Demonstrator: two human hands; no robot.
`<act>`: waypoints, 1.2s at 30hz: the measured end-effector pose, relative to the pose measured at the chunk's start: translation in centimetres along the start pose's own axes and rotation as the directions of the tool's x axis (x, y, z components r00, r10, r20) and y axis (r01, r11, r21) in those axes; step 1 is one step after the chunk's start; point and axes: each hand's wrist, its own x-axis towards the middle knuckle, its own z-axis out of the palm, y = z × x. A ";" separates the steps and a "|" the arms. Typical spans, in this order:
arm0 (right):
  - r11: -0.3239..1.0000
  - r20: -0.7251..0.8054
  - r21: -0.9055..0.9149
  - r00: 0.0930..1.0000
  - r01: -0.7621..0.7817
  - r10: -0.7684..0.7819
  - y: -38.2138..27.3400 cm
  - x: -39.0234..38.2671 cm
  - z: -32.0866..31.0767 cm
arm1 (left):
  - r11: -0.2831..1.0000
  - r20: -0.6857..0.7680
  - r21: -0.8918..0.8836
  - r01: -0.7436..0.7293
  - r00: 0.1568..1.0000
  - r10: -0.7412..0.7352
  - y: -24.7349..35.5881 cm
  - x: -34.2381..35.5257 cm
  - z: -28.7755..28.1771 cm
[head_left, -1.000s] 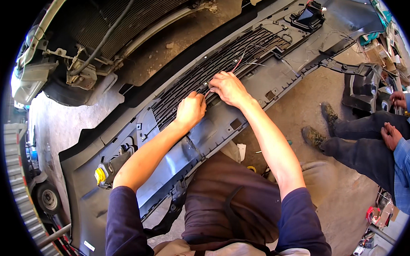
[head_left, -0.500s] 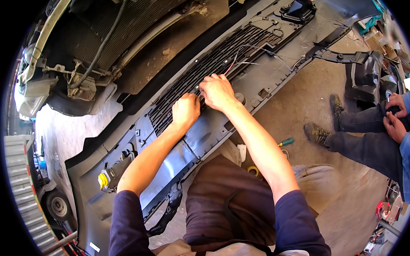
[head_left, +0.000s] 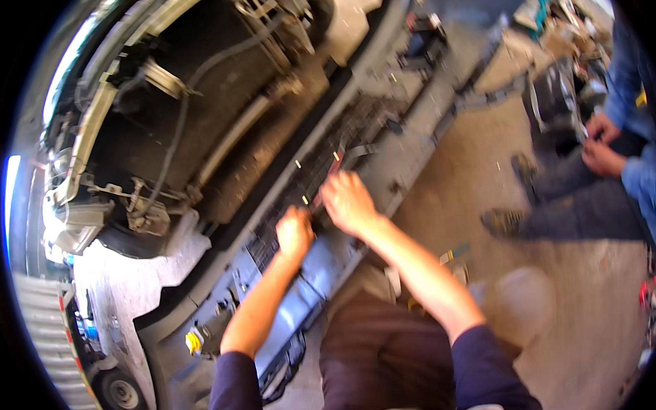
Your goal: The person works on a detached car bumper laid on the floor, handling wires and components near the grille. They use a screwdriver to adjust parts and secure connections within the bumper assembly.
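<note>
A long grey car bumper [head_left: 202, 310], its inner side up, lies slantwise before me with a black slatted grille [head_left: 261, 251] in its middle. Over the grille my left hand [head_left: 295, 233] is closed, its fingertips turned toward the other hand; whatever they pinch is hidden. Just to the right, my right hand [head_left: 348, 203] is closed too, with its fingers at a thin red wire [head_left: 337, 163] that runs up along the grille. Motion blur hides the wire's end between the hands.
Beyond the bumper stands a car's opened front with a grey hose [head_left: 173, 149]. A yellow-capped part [head_left: 195, 343] sits at the bumper's left end. At right a seated person's hands [head_left: 604, 148] and boots [head_left: 505, 222] show. A screwdriver [head_left: 454, 253] lies on the floor.
The whole view has shifted and turned, so the bumper and my hands appear lower and the picture is blurred. My hands keep the same closed pose over the grille.
</note>
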 end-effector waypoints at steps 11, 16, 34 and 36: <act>0.962 -0.088 -0.028 0.960 -0.271 0.267 5.6 -10.4 -23.1 | 0.995 0.134 0.094 0.037 0.990 -0.049 0.4 0.5 -1.8; 0.916 -0.143 0.100 0.905 -0.389 0.400 4.9 -12.1 -24.9 | 0.982 0.244 0.182 -0.055 0.970 0.009 0.3 2.4 -1.8; 0.872 -0.003 0.370 0.938 -0.320 0.346 -2.1 -10.6 -29.3 | 0.980 -0.005 0.195 0.046 0.999 -0.046 1.3 -0.1 -0.6; 0.868 0.066 0.338 0.929 -0.365 0.365 -2.5 -10.9 -29.1 | 0.982 -0.022 0.183 0.049 0.999 -0.046 1.1 -0.2 -0.5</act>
